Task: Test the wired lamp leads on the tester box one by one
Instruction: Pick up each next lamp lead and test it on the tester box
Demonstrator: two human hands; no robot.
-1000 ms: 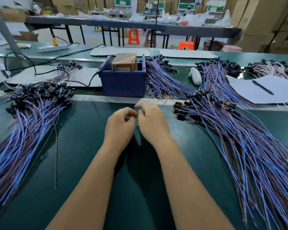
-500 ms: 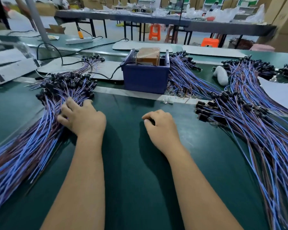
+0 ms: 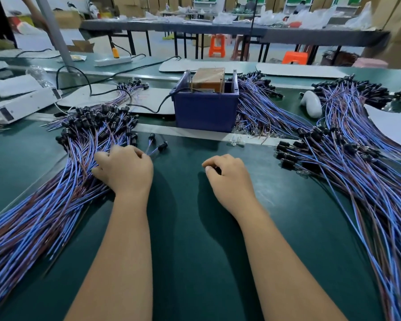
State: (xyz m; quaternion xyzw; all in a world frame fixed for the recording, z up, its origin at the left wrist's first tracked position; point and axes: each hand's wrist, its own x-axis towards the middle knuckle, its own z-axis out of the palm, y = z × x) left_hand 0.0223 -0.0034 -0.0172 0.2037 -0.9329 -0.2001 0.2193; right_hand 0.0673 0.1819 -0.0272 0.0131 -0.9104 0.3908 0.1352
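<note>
A blue tester box [image 3: 205, 112] with a brown block inside stands at the middle back of the green bench [image 3: 190, 228]. On the left lies a large bundle of blue and brown lamp leads [image 3: 63, 181] with black holders. My left hand [image 3: 125, 169] rests on its right edge, fingers curled round a couple of leads whose black holders [image 3: 161, 145] stick out past my knuckles. My right hand [image 3: 227, 179] rests on the bench in front of the box, fingers loosely curled, holding nothing. A second bundle of leads [image 3: 357, 177] spreads on the right.
More lead bundles [image 3: 259, 107] lie behind and beside the box. A black cable [image 3: 148, 107] runs left from the box. A white device [image 3: 21, 105] sits far left, a white object [image 3: 311, 104] and a paper sheet [image 3: 394, 128] at right. Small clear bulbs [image 3: 236, 142] lie before the box.
My hands were together in front of the box a second ago. The left hand moved to the left bundle and now grips a couple of leads. The right hand settled on the bench.
</note>
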